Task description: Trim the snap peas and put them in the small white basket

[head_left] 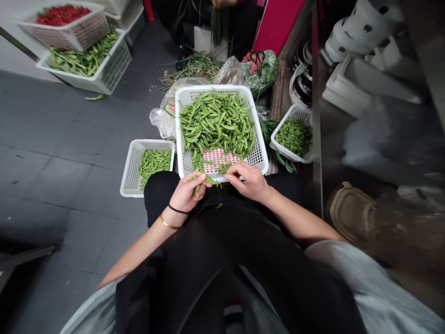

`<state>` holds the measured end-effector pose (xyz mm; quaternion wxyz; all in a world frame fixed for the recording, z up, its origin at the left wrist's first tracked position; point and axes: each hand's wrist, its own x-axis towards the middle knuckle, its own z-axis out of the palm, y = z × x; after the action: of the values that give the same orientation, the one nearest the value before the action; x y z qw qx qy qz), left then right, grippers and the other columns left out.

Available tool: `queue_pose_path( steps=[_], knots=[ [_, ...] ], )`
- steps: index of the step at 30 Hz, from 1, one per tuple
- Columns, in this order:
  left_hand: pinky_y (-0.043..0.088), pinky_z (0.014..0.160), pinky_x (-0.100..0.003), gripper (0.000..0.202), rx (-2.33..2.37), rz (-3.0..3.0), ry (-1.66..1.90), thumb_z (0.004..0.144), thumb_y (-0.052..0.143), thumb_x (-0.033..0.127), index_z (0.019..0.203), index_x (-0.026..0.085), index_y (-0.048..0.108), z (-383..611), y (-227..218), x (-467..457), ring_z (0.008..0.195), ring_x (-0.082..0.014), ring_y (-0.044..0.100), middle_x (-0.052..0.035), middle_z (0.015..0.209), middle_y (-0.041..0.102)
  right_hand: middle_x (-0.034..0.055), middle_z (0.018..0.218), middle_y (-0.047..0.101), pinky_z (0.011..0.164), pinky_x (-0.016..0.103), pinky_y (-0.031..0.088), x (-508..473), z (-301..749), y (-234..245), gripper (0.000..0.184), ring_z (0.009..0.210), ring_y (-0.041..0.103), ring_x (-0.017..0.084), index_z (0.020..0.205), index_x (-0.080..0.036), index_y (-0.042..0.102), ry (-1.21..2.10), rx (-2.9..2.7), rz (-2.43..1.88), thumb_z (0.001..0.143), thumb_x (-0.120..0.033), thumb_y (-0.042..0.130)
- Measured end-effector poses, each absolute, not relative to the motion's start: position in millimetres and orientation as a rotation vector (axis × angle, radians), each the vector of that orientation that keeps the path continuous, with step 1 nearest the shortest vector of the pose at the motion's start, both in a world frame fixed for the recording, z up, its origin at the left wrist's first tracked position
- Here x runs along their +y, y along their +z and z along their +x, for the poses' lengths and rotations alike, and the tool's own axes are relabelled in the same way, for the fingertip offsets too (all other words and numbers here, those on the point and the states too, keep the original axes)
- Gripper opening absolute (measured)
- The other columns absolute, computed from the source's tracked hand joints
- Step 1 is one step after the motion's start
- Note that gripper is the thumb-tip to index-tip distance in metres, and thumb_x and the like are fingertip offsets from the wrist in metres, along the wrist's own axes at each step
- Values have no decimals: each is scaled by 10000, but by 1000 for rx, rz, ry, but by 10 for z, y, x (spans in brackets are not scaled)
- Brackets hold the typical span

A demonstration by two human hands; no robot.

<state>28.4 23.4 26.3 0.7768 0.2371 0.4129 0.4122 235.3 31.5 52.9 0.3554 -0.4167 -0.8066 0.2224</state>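
A white basket [259,157] sits at my knees, heaped with green pea pods [219,120]; small trimmed bits [224,167] lie at its near side. My left hand [190,190], with a black band and a gold bangle at the wrist, is closed around a few pea pods [212,181] over the basket's near edge. Just to the right, my right hand [248,181] has its thumb and forefinger pinched together above the near rim. Whatever is between those fingertips is too small to make out.
Left of my knee stands a smaller white basket [130,169] with pods in it. A basket of leafy greens [294,134] is at the right, beside a metal shelf edge [316,139]. Stacked baskets [111,69] stand far left. Plastic bags and scissors [257,58] lie behind; another person sits beyond.
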Motion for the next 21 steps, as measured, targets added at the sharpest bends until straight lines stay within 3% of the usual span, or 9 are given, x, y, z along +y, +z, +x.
queue_pose_path(
  steps=[3, 8, 10, 12, 15, 18, 21],
  knots=[
    [229, 305, -161, 235, 1017, 641, 1073, 698, 740, 266, 682, 132, 548, 245, 290, 251, 314, -29, 365, -45, 629, 681, -4, 647, 538, 568, 216, 404, 355, 2528, 603, 155, 582, 494, 96, 740, -168, 538, 711, -2101, -1120, 867, -258, 538],
    [262, 319, -175, 212, 1147, 960, 1043, 743, 706, 315, 763, 139, 590, 220, 381, 243, 336, -41, 380, -19, 612, 643, 30, 843, 623, 648, 227, 427, 418, 2385, 565, 260, 697, 569, 117, 1056, -161, 554, 949, -2271, -1107, 859, -329, 573],
    [356, 379, -193, 214, 1264, 1273, 1042, 755, 694, 333, 841, 145, 637, 161, 461, 242, 392, -54, 431, -17, 667, 633, 43, 817, 633, 669, 237, 404, 430, 2257, 523, 167, 727, 573, 131, 943, -154, 600, 863, -2483, -1062, 907, -284, 501],
    [465, 529, -231, 260, 1358, 1696, 1023, 748, 701, 339, 941, 167, 669, 82, 564, 235, 541, -94, 540, -43, 803, 647, 56, 771, 638, 641, 246, 375, 429, 2176, 497, 224, 706, 569, 143, 830, -143, 614, 714, -2672, -1016, 930, -260, 451],
    [490, 687, -274, 223, 1201, 2165, 717, 781, 665, 331, 953, 192, 692, 22, 691, 210, 728, -154, 601, -56, 846, 642, 69, 750, 642, 579, 257, 340, 412, 2139, 493, 283, 645, 560, 152, 807, -134, 622, 506, -2822, -872, 939, -295, 431],
    [461, 618, -250, 133, 1066, 2049, 585, 804, 637, 300, 813, 179, 691, 89, 686, 189, 634, -136, 576, -29, 689, 618, 61, 731, 640, 589, 255, 362, 396, 2105, 491, 330, 655, 567, 150, 806, -144, 627, 485, -2712, -820, 956, -309, 384],
    [400, 488, -212, 161, 1168, 1508, 849, 754, 697, 314, 745, 160, 648, 193, 562, 206, 495, -93, 502, -2, 587, 579, 56, 754, 654, 654, 243, 404, 401, 2060, 459, 313, 699, 581, 140, 860, -152, 634, 556, -2414, -972, 960, -299, 377]
  ],
)
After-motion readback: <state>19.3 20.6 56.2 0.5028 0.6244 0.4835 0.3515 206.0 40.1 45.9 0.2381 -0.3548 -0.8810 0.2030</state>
